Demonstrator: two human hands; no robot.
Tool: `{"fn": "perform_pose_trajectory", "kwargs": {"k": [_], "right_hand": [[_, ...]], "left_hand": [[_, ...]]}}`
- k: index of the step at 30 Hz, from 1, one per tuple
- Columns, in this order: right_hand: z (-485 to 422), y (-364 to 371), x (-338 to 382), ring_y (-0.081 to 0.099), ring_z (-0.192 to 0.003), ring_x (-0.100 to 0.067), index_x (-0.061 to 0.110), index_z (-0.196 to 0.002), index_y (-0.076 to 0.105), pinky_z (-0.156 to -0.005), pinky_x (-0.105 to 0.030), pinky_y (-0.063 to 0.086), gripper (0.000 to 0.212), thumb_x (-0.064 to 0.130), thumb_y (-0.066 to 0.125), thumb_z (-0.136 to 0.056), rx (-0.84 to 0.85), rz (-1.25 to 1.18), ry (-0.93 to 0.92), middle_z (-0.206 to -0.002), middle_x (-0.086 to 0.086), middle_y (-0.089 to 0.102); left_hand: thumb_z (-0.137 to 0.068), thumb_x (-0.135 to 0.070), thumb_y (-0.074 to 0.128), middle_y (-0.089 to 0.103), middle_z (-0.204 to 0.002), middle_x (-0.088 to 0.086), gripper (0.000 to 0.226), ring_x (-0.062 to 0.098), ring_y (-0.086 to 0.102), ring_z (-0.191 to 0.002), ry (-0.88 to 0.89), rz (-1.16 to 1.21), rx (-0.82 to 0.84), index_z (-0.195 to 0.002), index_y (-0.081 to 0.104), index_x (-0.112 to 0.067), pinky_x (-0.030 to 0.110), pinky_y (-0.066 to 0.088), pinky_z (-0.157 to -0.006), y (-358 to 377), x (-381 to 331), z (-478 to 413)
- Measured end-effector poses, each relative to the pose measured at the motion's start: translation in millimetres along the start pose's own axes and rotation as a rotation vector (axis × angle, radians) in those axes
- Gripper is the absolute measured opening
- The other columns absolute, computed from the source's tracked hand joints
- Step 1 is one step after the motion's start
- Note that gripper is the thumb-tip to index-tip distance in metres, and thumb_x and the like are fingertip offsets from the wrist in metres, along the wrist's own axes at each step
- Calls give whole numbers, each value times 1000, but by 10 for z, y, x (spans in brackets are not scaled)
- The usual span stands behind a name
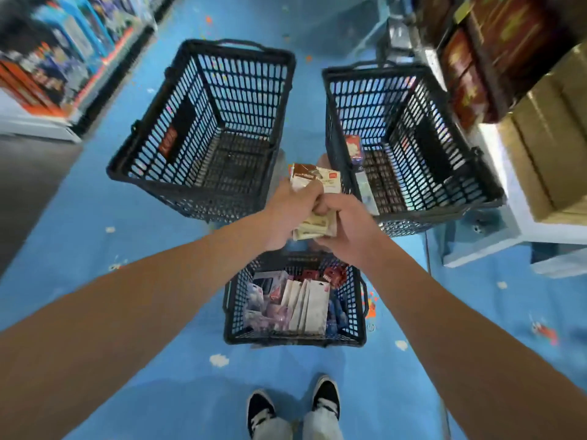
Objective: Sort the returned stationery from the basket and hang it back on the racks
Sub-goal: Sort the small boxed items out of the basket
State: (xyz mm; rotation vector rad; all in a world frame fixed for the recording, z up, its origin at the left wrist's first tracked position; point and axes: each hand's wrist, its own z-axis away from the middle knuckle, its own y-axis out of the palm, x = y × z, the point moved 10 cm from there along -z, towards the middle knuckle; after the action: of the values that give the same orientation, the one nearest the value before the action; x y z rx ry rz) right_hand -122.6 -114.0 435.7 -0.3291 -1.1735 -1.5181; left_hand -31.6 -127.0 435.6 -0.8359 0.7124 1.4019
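Note:
Both my hands meet over the floor and hold a small stack of flat stationery packets (317,181) with white and brown cards. My left hand (293,211) grips the stack from the left; my right hand (344,227) grips its lower end from the right. Below them stands a dark basket (230,315) holding several packets, white cards upright in its middle. Farther off, a dark basket at the left (279,100) looks empty. Another dark basket at the right (333,128) holds a few items against its left wall.
The floor is blue with scattered specks. Blurred shelves of goods (57,58) run along the left. Brown boxes and cartons (540,147) sit on a white shelf at the right, close to the right basket. My feet in dark shoes (295,404) stand behind the near basket.

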Motion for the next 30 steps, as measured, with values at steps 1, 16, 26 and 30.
{"fn": "perform_pose_trajectory", "kwargs": {"k": [1, 16, 26, 30], "right_hand": [[34, 88, 198, 63, -59, -19, 17, -119, 28, -51, -24, 49, 47, 0, 44, -78, 7, -6, -23, -69, -6, 64], [-400, -770, 1880, 65, -83, -17, 14, -108, 57, -71, -33, 52, 26, 14, 61, -82, -123, 149, -46, -86, -3, 68], [-1836, -2727, 2066, 67, -84, -21, 11, -119, 64, -64, -30, 50, 47, 9, 65, -72, -251, 204, 73, -91, -4, 72], [-2473, -3209, 1848, 69, -110, -33, 17, -120, 70, -96, -49, 53, 59, 8, 68, -62, -308, 246, 102, -110, -7, 77]], "left_hand": [[-83, -32, 59, 65, -77, 7, 22, 26, 63, -68, 46, -8, 29, -88, 60, -11, 43, 53, -67, 10, -256, 40], [-74, -35, 87, 76, -103, 16, 49, 32, 76, -91, 125, 66, 45, -107, 65, -8, 46, 63, -79, 800, -1773, -852], [-97, -26, 71, 77, -112, 4, 26, 24, 73, -103, -178, 48, 99, -121, 69, -18, 41, 59, -89, 2094, -1135, -2751], [-99, -33, 65, 71, -120, -2, 31, 21, 66, -110, -194, 37, -39, -128, 63, -23, 44, 56, -97, 2239, -786, -3391]]}}
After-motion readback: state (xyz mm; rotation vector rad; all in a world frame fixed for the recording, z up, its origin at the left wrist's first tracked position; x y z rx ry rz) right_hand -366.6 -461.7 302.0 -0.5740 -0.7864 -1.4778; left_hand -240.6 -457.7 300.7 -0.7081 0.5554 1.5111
